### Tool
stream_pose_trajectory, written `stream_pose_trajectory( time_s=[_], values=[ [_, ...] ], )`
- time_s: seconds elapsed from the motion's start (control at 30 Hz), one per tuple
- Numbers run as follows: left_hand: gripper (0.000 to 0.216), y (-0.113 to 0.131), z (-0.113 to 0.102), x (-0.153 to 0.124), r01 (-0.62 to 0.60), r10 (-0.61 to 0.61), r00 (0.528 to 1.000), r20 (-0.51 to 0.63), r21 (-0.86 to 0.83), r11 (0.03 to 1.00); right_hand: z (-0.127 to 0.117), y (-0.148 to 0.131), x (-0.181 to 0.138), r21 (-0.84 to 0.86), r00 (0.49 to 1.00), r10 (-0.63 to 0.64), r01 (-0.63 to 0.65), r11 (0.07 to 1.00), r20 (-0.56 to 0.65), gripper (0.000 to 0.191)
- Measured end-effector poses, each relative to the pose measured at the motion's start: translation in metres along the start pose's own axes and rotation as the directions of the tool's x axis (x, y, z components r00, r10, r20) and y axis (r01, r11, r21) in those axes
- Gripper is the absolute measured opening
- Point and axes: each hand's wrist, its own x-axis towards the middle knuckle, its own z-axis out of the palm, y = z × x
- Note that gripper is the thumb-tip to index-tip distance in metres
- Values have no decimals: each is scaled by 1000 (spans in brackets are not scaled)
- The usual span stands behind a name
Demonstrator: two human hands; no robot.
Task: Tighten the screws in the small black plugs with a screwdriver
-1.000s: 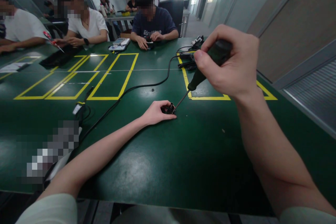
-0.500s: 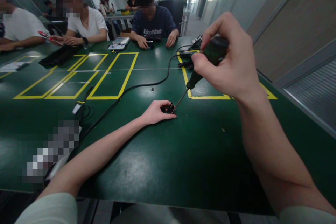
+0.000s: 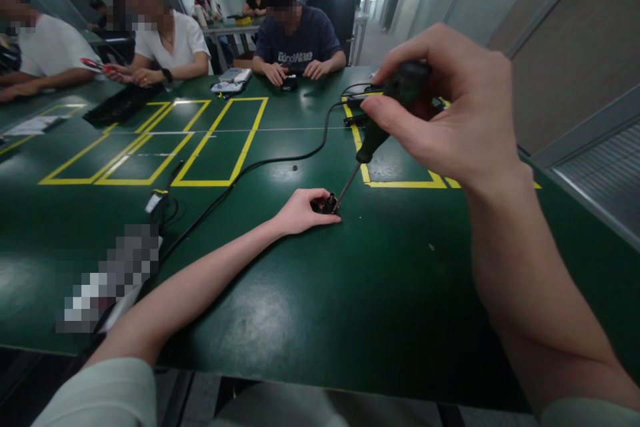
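Note:
My left hand [image 3: 309, 211] lies on the green table, its thumb and fingers closed around a small black part [image 3: 331, 204] with a short upright post. What kind of part it is I cannot make out. Above and to the right, my right hand [image 3: 450, 100] grips the dark handle of a screwdriver [image 3: 373, 140] between thumb and fingers. The thin shaft slants down to the left, and its tip meets the right side of the black part. Fingers hide most of the part's left side.
A black cable [image 3: 270, 161] crosses the green table [image 3: 320, 307]. Yellow tape [image 3: 205, 183] marks rectangles on it. A black tray [image 3: 123, 105] lies far left, near co-workers seated across the table. Dark items [image 3: 356, 119] sit behind the screwdriver. A pixelated object [image 3: 113, 280] is at left.
The right hand has turned slightly around the screwdriver handle, with the tip still at the black part. The whole view has shifted a little. The co-worker opposite has brought both hands together.

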Motion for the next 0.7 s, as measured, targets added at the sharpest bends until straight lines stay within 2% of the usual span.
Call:
stream_pose_trajectory(
  time_s=[0.1,0.2,0.27,0.47,0.6,0.7],
  values=[
    [37,-1,1,0,-2,2,1000,-2,-3,1000,-2,0,-1,-16,999,-19,20,1000,38,18],
    [37,-2,2,1,5,-5,1000,-4,-16,1000,-3,0,-2,-27,999,4,-3,1000,49,32],
    [37,-2,2,1,9,-9,1000,-3,-23,1000,-3,-1,-1,-49,999,26,-24,999,39,35],
    [38,-1,1,1,6,-6,1000,0,-20,1000,-3,-3,-1,-64,999,29,-27,998,28,10],
    [37,0,1,0,-2,2,1000,3,-27,1000,-4,-3,-2,-10,999,6,-6,1000,54,11],
    [37,0,1,1,-6,6,1000,0,-18,1000,-4,-3,-1,-38,998,49,-47,998,49,19]
  ],
)
